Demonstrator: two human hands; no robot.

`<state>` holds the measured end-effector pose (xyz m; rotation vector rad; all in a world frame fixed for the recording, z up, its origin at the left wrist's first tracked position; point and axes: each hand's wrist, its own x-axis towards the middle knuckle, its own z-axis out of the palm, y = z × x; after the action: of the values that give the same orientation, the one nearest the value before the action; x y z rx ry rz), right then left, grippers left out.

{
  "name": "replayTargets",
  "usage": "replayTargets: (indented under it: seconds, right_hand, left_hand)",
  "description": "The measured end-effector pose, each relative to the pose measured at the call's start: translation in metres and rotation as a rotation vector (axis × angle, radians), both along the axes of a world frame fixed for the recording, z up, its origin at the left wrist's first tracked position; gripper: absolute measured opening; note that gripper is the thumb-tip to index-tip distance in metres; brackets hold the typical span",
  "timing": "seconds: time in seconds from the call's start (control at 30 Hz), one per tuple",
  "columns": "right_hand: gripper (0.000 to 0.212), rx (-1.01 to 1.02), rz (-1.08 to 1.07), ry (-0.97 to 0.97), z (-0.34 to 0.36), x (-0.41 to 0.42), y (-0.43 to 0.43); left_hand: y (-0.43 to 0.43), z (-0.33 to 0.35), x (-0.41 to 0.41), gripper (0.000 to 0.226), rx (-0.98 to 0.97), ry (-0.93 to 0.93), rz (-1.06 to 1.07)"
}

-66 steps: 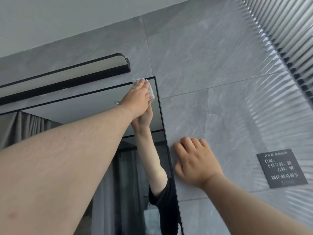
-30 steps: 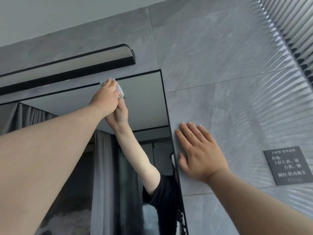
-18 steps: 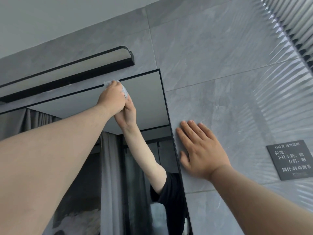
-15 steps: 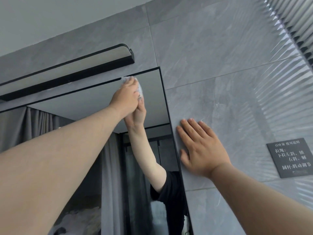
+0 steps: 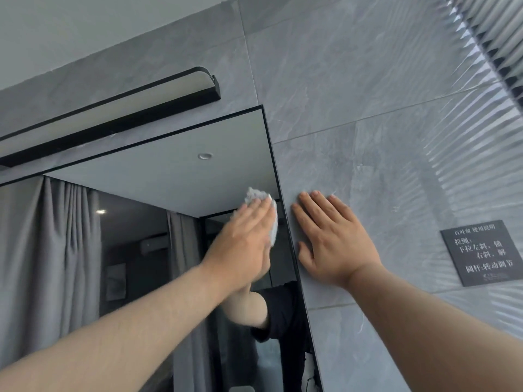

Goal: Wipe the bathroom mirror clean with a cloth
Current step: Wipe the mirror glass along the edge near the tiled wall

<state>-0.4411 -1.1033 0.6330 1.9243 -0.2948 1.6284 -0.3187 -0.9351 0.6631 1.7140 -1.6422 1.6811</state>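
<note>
The black-framed mirror (image 5: 158,171) fills the left half of the view, its right edge running down the middle. My left hand (image 5: 243,241) presses a small white cloth (image 5: 260,199) flat against the glass close to that right edge, fingers straight; the cloth shows above and beside the fingertips. My right hand (image 5: 331,239) lies flat with spread fingers on the grey wall tile just right of the mirror frame. The mirror reflects my arm, a black sleeve and grey curtains.
A black bar lamp (image 5: 113,114) is mounted above the mirror. A dark sign with white text (image 5: 486,251) hangs on the grey tiled wall (image 5: 353,94) to the right. Window blinds (image 5: 492,32) are at the top right.
My left hand has slid the cloth down from the mirror's top edge to a spot lower along its right edge. My right hand has stayed flat on the tile.
</note>
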Motion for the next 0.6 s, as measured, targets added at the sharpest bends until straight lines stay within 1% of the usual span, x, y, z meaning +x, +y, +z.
replayTargets:
  seconds: [0.07,0.17,0.27,0.33,0.4,0.5,0.6]
  right_hand:
    - [0.067,0.002,-0.009,0.006,0.000,0.000,-0.001]
    - [0.068,0.002,-0.005,0.008,0.000,0.000,-0.001]
    - [0.067,0.006,0.004,0.003,0.000,-0.001,-0.001]
    - [0.067,0.003,0.000,0.006,0.001,-0.001,-0.001]
    - [0.068,0.004,0.002,0.008,0.000,-0.001,-0.001]
    - [0.067,0.007,0.003,0.008,0.000,0.000,-0.001]
    - [0.066,-0.002,0.015,-0.011,0.000,0.000,0.000]
  left_hand:
    - [-0.001,-0.044,0.003,0.060,0.051,-0.085,-0.001]
    - [-0.003,-0.109,0.012,0.076,0.184,-0.146,0.011]
    - [-0.001,-0.122,0.017,0.078,0.227,-0.217,0.066]
    - [0.002,-0.107,0.017,0.075,0.224,-0.222,0.063]
    - [0.002,-0.081,0.013,0.068,0.171,-0.187,0.055]
    - [-0.006,-0.027,0.004,0.056,0.040,-0.130,0.070]
    - [-0.014,0.033,-0.001,0.057,-0.132,-0.036,0.033]
